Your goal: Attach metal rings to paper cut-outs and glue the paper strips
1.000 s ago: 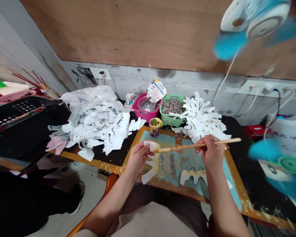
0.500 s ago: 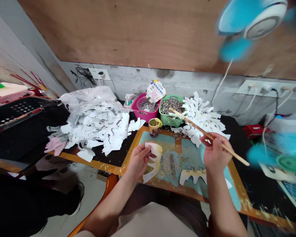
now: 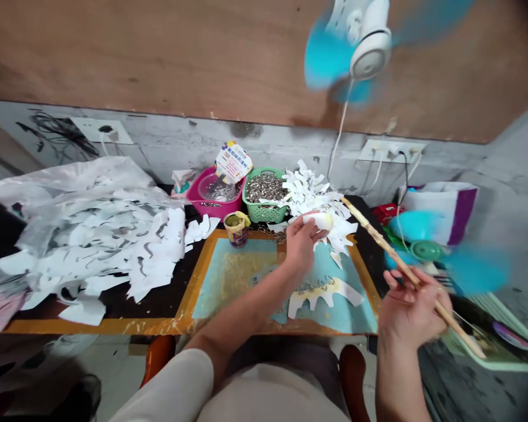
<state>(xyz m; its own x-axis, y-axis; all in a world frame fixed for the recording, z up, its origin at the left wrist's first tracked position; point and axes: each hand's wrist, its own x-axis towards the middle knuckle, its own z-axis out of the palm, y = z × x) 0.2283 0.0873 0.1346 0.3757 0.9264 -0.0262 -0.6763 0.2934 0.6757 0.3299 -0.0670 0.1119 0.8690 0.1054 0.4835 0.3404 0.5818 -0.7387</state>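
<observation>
My left hand (image 3: 301,241) is closed on a white cut-out piece (image 3: 322,220) with a yellowish smear, held at the front of a heap of white cut-outs (image 3: 310,190). My right hand (image 3: 416,305) grips a long wooden stick (image 3: 393,255), which slants up toward the heap over the table's right side. On the blue mat (image 3: 352,310) lies another white scalloped strip (image 3: 321,298), with metal rings along its yellow-smeared edge. A small cup (image 3: 236,230), crusted with yellowish paste, stands on the mat's back edge.
A pink basket (image 3: 215,208) and a green basket (image 3: 266,212) of metal rings stand at the back. White scraps (image 3: 154,258) cover the left side. Blurred blue-bladed fans are on the wall (image 3: 372,55) and at right (image 3: 426,249).
My left hand has carried the white cut-out from above the mat, back and right to the heap. My right hand has moved right with the stick. The view has swung right.
</observation>
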